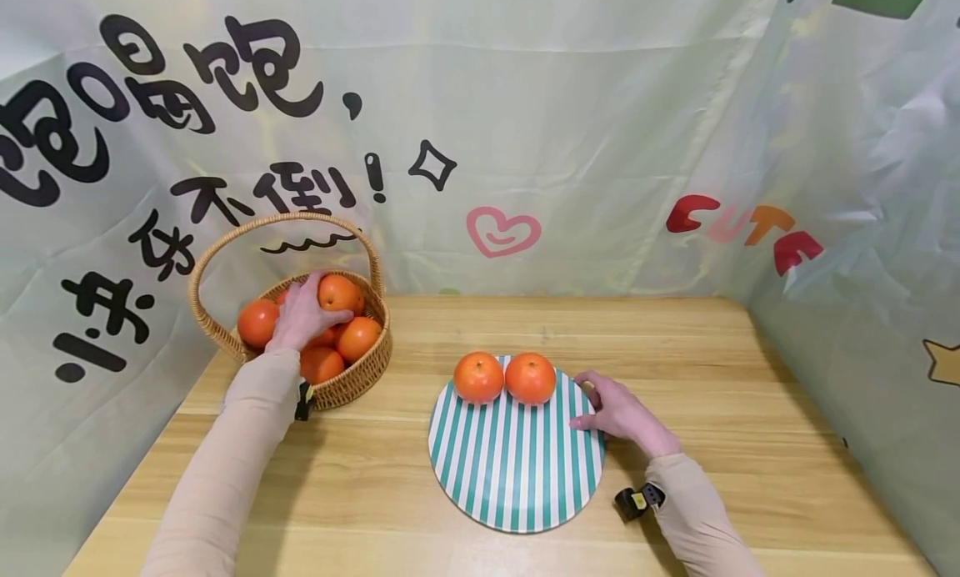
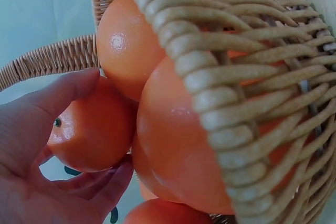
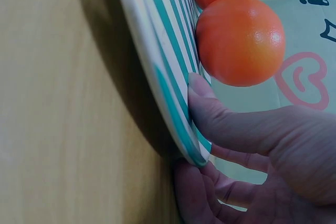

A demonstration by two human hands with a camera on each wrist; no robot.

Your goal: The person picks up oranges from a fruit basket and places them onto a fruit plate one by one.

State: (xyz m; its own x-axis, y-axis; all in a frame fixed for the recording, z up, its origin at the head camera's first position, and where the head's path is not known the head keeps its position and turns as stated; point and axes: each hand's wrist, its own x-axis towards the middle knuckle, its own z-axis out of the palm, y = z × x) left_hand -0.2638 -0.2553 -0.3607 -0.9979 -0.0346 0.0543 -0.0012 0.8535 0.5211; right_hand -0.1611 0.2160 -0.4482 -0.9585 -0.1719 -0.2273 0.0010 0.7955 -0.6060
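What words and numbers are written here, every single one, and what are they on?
"饱喝饱,": wall sheet, upper left; the picture's edge cuts its first character.
"快乐不倒!": same sheet, below that.
"CUTE": same sheet, right side.
Too small to read: the yellow label on the right wrist's black gadget.
I see no words or numbers on the basket, plate or oranges.

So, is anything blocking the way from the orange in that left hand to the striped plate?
Yes: the right-hand wall of the basket stands between the orange in the left hand and the striped plate. Past that wall, nothing visible blocks the way.
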